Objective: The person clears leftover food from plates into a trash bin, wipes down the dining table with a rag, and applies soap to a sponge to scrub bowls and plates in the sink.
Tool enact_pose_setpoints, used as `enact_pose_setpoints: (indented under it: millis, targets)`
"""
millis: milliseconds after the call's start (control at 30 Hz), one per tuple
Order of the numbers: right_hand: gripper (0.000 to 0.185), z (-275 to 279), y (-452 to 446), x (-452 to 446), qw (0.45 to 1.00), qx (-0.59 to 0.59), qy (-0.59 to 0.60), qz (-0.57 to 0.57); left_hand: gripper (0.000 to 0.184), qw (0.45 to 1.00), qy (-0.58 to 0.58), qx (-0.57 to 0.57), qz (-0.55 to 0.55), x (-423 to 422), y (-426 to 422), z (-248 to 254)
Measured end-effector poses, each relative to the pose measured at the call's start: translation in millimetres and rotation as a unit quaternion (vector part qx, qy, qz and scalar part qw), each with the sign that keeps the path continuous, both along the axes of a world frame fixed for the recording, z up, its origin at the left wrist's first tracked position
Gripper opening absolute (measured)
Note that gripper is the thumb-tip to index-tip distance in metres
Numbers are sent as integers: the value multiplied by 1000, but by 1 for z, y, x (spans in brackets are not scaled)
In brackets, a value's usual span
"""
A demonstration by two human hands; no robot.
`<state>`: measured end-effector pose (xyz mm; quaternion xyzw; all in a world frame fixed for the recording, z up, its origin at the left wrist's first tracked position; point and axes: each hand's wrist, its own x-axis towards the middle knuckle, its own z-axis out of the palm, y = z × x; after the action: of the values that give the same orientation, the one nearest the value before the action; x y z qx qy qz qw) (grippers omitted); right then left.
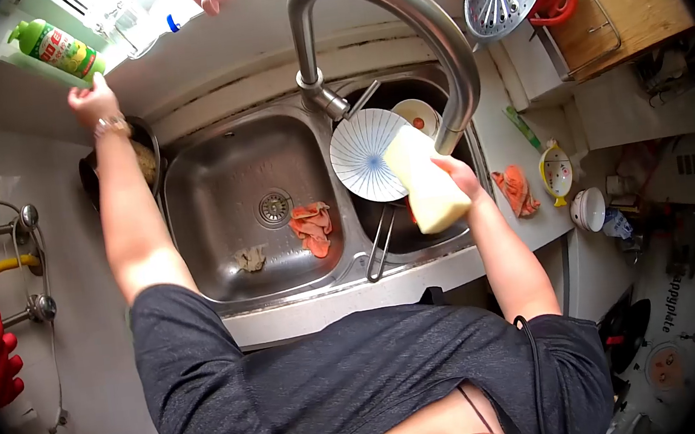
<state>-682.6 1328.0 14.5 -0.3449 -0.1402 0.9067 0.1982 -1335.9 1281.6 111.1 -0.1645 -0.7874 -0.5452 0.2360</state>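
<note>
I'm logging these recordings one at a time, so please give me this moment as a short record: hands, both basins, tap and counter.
Left hand: left hand at the lower end of a green bottle; grip unclear
Right hand: right hand holding a pale yellow sponge
Left basin: left basin with an orange cloth and a beige scrap
Right basin: blue-lined plate, partly hidden by the sponge
Tap: curved metal faucet, spout over the right basin
Right counter: another orange cloth

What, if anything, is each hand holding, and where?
Right hand: pale yellow sponge, by its right edge. Left hand: at base of green bottle; hold unclear.
</note>
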Motion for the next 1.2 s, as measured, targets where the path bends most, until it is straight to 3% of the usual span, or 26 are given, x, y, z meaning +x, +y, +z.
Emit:
enact_pose_setpoints:
  millis: [67, 100, 133, 167, 200, 267, 367, 400, 433, 533, 600, 700, 867, 933, 967, 1067, 1100, 1200]
  targets:
    - [44, -12, 21, -16, 977, 153, -126, 76, 20, 988, -2, 53, -148, 102, -27, -19]
    - [47, -13, 29, -29, 950, 229, -180, 111, 20, 947, -140, 74, -279, 159, -47, -32]
    - [61, -8, 31, -45, 891, 378, -217, 129, 19, 918, -187, 34, -349, 221, -63, -47]
    - [68, 7, 30, -64, 852, 393, -307, 158, 19, 855, -317, -42, -408, 267, -80, -70]
    - [69, 16, 32, -76, 708, 507, -428, 242, 23, 772, -443, -99, -445, 310, -95, -90]
    - [70, -9, 34, -100, 511, 574, -531, 358, 43, 652, -624, -102, -418, 382, -109, -123]
    - [71, -27, 13, -118, 370, 616, -551, 424, 58, 555, -761, 22, -336, 450, -99, -130]
    - [67, -36, 9, -120, 366, 619, -546, 430, 63, 529, -781, 57, -327, 464, -94, -138]
    - [64, -46, 6, -121, 362, 621, -541, 437, 55, 546, -779, 109, -289, 477, -86, -146]
    - [61, -45, 5, -120, 345, 626, -522, 465, 44, 528, -766, 161, -330, 487, -73, -166]
    - [61, -51, 14, -117, 333, 632, -507, 482, 34, 580, -744, 120, -310, 493, -66, -159]
    - [63, -49, 25, -104, 444, 626, -452, 454, 38, 640, -701, 69, -308, 499, -63, -153]
    - [65, -30, 8, -67, 539, 663, -367, 368, 43, 734, -588, 8, -340, 510, -79, -129]
    - [66, -28, -5, -55, 586, 667, -348, 302, 43, 794, -495, -39, -351, 516, -85, -110]
    - [68, -27, -12, -53, 610, 660, -344, 274, 43, 855, -350, -83, -374, 504, -88, -150]
    - [71, -39, -31, -51, 684, 643, -297, 176, 43, 909, -111, -239, -324, 516, -94, -95]
    - [71, -37, -36, -52, 700, 638, -281, 154, 44, 895, -134, -314, -288, 521, -96, -77]
    - [72, -22, -40, -50, 717, 622, -257, 181, 42, 893, -220, -194, -340, 516, -104, -72]
